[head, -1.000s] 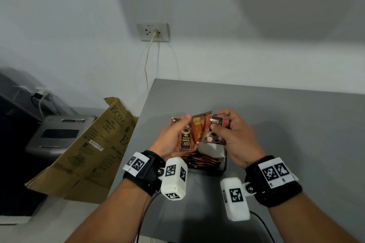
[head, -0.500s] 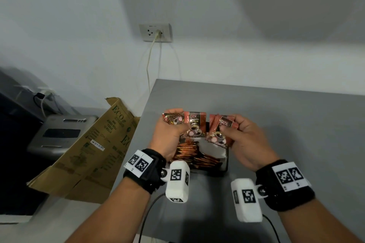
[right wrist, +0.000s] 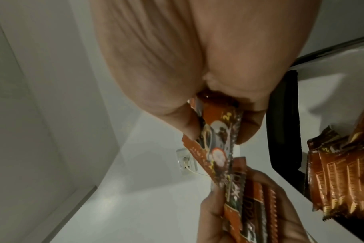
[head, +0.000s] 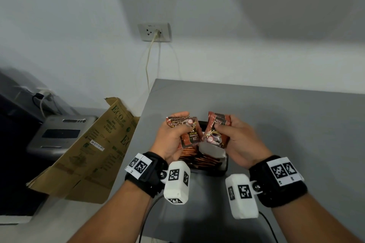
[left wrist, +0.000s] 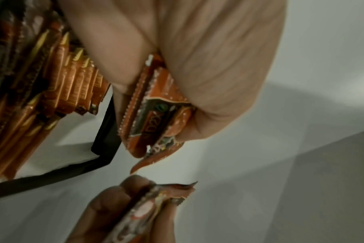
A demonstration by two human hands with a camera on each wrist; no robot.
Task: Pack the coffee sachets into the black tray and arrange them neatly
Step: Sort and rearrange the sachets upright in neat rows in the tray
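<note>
Since half-second ago, my hands parted. Left hand (head: 173, 140) grips sachet bundle (head: 186, 131); right hand (head: 237, 140) pinches second bundle (head: 216, 131), fingers curled. Both above black tray (head: 223, 165), half-filled, on tabletop (head: 296, 124).

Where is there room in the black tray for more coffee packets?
The black tray is crowded on its left, where a row of coffee sachets stands packed. Its right side, by the right wall, shows bare white bottom. The grey table right of the tray is bare too. Both the left hand and the right hand hold sachets above the tray.
</note>
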